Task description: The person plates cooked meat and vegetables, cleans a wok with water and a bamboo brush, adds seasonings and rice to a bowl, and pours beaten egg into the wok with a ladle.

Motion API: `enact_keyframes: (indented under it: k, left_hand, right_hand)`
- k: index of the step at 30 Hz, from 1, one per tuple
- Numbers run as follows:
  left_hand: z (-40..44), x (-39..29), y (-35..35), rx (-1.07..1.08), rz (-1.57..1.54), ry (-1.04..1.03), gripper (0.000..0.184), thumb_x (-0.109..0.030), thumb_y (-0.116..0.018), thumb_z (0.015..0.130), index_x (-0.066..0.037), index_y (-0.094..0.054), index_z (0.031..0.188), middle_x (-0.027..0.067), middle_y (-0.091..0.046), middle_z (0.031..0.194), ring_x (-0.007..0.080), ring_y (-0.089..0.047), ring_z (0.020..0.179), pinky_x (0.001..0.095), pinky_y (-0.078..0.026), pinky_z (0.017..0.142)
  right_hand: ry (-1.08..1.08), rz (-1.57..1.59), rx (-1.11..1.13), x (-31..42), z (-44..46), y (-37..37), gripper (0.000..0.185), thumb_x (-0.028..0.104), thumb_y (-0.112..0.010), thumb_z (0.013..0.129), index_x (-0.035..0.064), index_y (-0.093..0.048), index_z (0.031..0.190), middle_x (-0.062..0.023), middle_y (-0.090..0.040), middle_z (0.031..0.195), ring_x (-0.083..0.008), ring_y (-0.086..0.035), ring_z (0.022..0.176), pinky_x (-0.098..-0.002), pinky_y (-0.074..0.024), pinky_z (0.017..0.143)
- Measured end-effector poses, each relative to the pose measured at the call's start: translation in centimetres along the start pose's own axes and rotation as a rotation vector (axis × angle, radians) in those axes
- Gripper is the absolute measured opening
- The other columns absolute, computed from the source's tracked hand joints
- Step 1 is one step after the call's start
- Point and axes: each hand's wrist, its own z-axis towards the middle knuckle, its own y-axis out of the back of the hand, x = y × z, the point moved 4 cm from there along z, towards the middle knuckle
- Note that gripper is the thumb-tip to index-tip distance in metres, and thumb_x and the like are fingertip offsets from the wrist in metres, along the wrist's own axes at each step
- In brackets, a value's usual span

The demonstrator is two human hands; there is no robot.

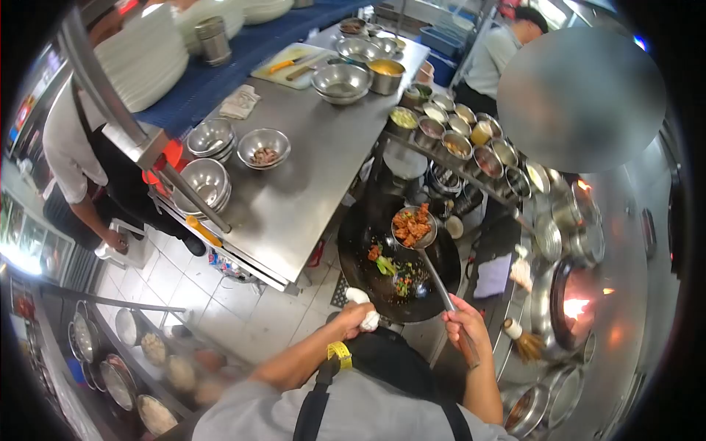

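Head view: left hand grips a white cloth at the near rim of the wok; right hand encloses the handle of the ladle, its browned pieces over the wok. Floor tiles separate wok and steel table corner; pots stand beyond.

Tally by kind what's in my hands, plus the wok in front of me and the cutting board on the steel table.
Ladle, in your right hand: 1
White cloth, in your left hand: 1
Black wok: 1
White cutting board: 1
Total: 4
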Motion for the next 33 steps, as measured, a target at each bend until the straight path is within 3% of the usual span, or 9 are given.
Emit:
enact_keyframes:
  k: [6, 9, 14, 18, 20, 27, 28, 31, 33]
  left_hand:
    - [1.6, -1.2, 1.2, 0.053, -0.014, 0.018, 0.008, -0.008, -0.057, 0.088, -0.001, -0.059, 0.085, 0.0091, -0.061, 0.072, 0.02, -0.061, 0.058, 0.035, -0.048, 0.048]
    - [1.0, -2.4, 0.4, -0.018, -0.042, 0.024, 0.008, -0.008, -0.055, 0.089, 0.0, -0.054, 0.087, 0.0088, -0.056, 0.067, 0.0203, -0.057, 0.05, 0.0348, -0.042, 0.039]
    - [2.1, -2.2, 1.3, 0.055, 0.026, 0.014, 0.013, -0.01, -0.057, 0.089, 0.002, -0.055, 0.094, 0.0107, -0.06, 0.073, 0.0212, -0.062, 0.057, 0.0355, -0.048, 0.044]
    - [-0.4, -3.7, 0.5, 0.006, 0.13, 0.009, 0.015, -0.013, -0.059, 0.086, 0.001, -0.059, 0.083, 0.0087, -0.061, 0.07, 0.0179, -0.06, 0.054, 0.0326, -0.043, 0.042]
    - [0.4, -3.1, 0.9, 0.021, 0.17, -0.002, 0.019, -0.013, -0.059, 0.088, 0.004, -0.057, 0.095, 0.0106, -0.063, 0.077, 0.0197, -0.063, 0.059, 0.0336, -0.047, 0.045]
    - [-3.3, -5.2, -0.3, 0.016, 0.274, 0.052, 0.026, -0.013, -0.059, 0.087, 0.007, -0.057, 0.103, 0.0121, -0.065, 0.083, 0.0219, -0.066, 0.066, 0.0341, -0.051, 0.051]
    - [2.2, -1.0, 1.7, 0.059, 0.093, 0.004, 0.025, -0.013, -0.06, 0.086, 0.007, -0.058, 0.102, 0.0122, -0.065, 0.083, 0.0221, -0.066, 0.066, 0.0345, -0.052, 0.052]
    - [-2.8, -4.6, -0.2, 0.005, 0.229, 0.028, 0.025, -0.014, -0.06, 0.086, 0.007, -0.058, 0.1, 0.0124, -0.065, 0.083, 0.0226, -0.067, 0.066, 0.0348, -0.052, 0.052]
    - [-3.9, -5.4, -0.6, -0.011, 0.308, 0.043, 0.025, -0.019, -0.06, 0.087, 0.005, -0.06, 0.095, 0.0105, -0.064, 0.078, 0.0195, -0.063, 0.06, 0.0328, -0.046, 0.046]
  right_hand:
    - [0.006, 0.049, 0.123, 4.7, 1.2, -6.0, 0.048, -0.001, -0.053, 0.091, 0.0091, -0.048, 0.138, -0.0167, -0.06, 0.09, -0.0101, -0.05, 0.053, -0.0226, -0.0408, 0.041]
    - [-0.001, 0.082, 0.235, 6.0, 2.9, -8.9, 0.045, -0.001, -0.052, 0.093, 0.0077, -0.049, 0.137, -0.0172, -0.06, 0.093, -0.01, -0.051, 0.056, -0.0228, -0.043, 0.042]
    - [-0.034, 0.118, 0.395, 7.7, 6.2, -15.4, 0.044, -0.001, -0.05, 0.093, 0.0058, -0.048, 0.137, -0.0173, -0.059, 0.095, -0.0099, -0.052, 0.057, -0.0232, -0.0454, 0.043]
    - [-0.073, 0.137, 0.493, 8.6, 8.6, -19.8, 0.041, 0.0, -0.049, 0.094, 0.004, -0.048, 0.135, -0.0179, -0.06, 0.095, -0.0096, -0.052, 0.057, -0.0227, -0.045, 0.043]
    - [-0.094, 0.131, 0.54, 9.0, 9.2, -22.0, 0.039, 0.0, -0.05, 0.094, 0.0024, -0.049, 0.133, -0.0176, -0.06, 0.095, -0.0099, -0.053, 0.058, -0.0222, -0.0456, 0.044]
    - [-0.069, 0.013, 0.48, 10.1, 10.1, -25.1, 0.038, 0.0, -0.051, 0.094, 0.0008, -0.047, 0.131, -0.0151, -0.061, 0.089, -0.0083, -0.052, 0.056, -0.0207, -0.0448, 0.043]
    - [-0.071, 0.009, 0.478, 10.3, 9.7, -25.2, 0.037, 0.0, -0.053, 0.093, 0.002, -0.047, 0.13, -0.0149, -0.061, 0.089, -0.0086, -0.052, 0.056, -0.0205, -0.0437, 0.044]
    - [-0.059, -0.013, 0.473, 11.4, 8.6, -25.7, 0.036, 0.001, -0.055, 0.093, 0.0043, -0.048, 0.128, -0.0144, -0.06, 0.087, -0.0092, -0.051, 0.056, -0.02, -0.0413, 0.044]
    - [-0.032, -0.035, 0.464, 12.1, 7.8, -25.7, 0.036, 0.001, -0.055, 0.093, 0.0042, -0.048, 0.128, -0.014, -0.061, 0.086, -0.009, -0.051, 0.056, -0.0198, -0.0408, 0.044]
